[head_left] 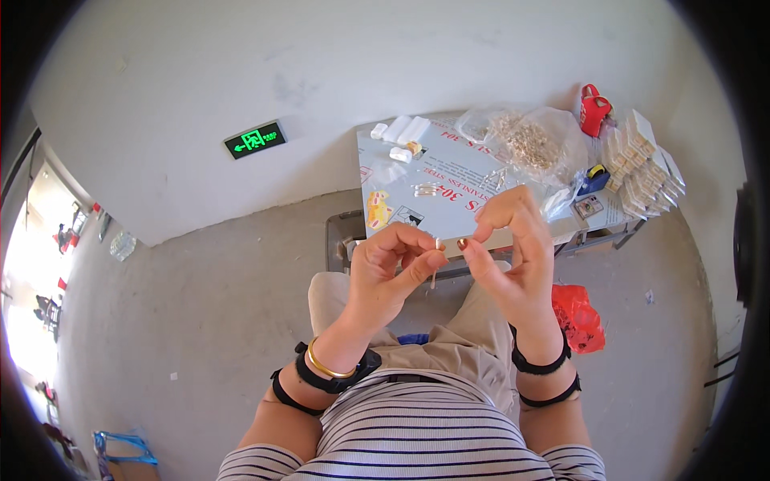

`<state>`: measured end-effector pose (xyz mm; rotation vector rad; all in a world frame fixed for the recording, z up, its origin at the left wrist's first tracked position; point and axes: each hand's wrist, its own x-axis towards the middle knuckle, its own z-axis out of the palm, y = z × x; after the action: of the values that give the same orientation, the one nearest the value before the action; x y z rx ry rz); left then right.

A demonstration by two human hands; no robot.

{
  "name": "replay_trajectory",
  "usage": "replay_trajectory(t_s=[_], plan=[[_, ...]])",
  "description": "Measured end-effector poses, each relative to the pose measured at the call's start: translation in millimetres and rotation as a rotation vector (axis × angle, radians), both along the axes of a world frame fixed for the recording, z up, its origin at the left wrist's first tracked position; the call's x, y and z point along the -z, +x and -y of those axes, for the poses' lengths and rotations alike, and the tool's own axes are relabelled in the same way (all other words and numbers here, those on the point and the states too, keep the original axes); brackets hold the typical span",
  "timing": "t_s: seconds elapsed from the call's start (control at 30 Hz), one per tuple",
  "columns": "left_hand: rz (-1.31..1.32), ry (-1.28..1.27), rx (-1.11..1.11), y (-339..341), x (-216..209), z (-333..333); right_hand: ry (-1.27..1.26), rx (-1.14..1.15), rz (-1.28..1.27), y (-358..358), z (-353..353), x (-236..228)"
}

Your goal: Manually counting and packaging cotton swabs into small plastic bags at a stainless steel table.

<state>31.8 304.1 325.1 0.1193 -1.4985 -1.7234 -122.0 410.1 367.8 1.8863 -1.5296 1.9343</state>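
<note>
"Cotton swab, it seemed, just right of the frame's centre. Why such a fingertip grip?"

"Probably because the stick was thin: the left hand pinched it between thumb and forefinger, both ends showing."

"Which way did it point?"

"Its long axis ran nearly up and down the frame, white tip uppermost."

"And the right hand?"

"Just beside it, thumb and forefinger nearly together; I couldn't tell whether they held anything."

At ten o'clock, a green sign (running figure and left-pointing arrow) stands on the wall. Between one and two o'clock, large red lettering with numerals marks the table.
</note>
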Motion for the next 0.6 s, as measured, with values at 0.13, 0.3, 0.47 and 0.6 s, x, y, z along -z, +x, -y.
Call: replay_trajectory(t_s=[0.13,0.3,0.47,0.6], plan=[[0.015,-0.026,-0.015,1,0,-1,0.004,0.032,0.017,11,-3,-5],[0.034,-0.121,-0.129,0,-2,-4,-0.008,0.157,-0.164,14,-6,-3],[0.074,-0.214,-0.198,0,-8,-6,-0.039,0.209,-0.267,16,-5,-6],[0.105,-0.322,-0.261,-1,-11,-5,-0.058,0.226,-0.296,15,-4,-6]])
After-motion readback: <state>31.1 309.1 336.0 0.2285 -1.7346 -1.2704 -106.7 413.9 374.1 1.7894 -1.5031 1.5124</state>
